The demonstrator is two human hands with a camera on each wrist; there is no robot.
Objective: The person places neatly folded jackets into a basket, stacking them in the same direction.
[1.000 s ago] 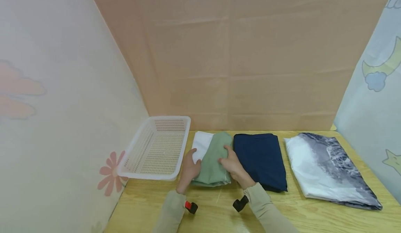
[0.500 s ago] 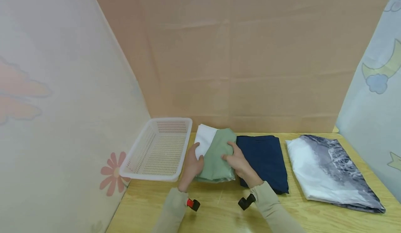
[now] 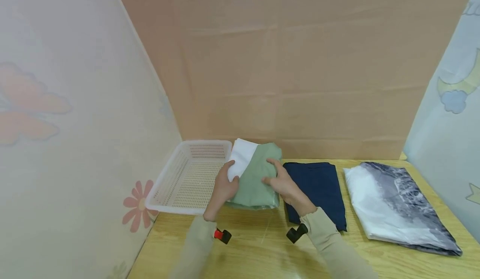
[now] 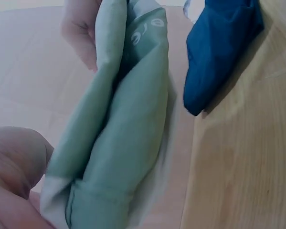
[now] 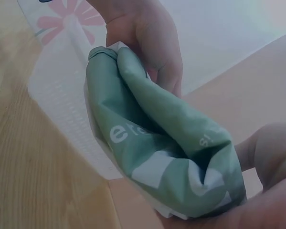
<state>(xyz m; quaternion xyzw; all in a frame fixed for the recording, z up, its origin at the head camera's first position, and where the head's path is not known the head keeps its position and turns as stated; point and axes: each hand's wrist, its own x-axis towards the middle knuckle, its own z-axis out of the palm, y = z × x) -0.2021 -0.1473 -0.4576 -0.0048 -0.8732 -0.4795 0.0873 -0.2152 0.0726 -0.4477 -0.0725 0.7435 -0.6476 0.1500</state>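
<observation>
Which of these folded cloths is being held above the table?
The green-and-white folded cloth, gripped in the person's fingers. The plain navy-blue folded cloth and grey-and-white patterned folded cloth both lie on the wooden table.

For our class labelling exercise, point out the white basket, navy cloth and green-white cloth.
White basket (image 3: 193, 183), head view: bare floor.
Navy cloth (image 3: 318, 189), head view: upper face.
Green-white cloth (image 3: 252, 185), head view: green area.

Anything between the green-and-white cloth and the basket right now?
No loose object shows between the cloth and the basket. Only the left hand, gripping the cloth's basket-side edge, and the basket's right rim lie there; the cloth would probably have to clear that rim.
</observation>
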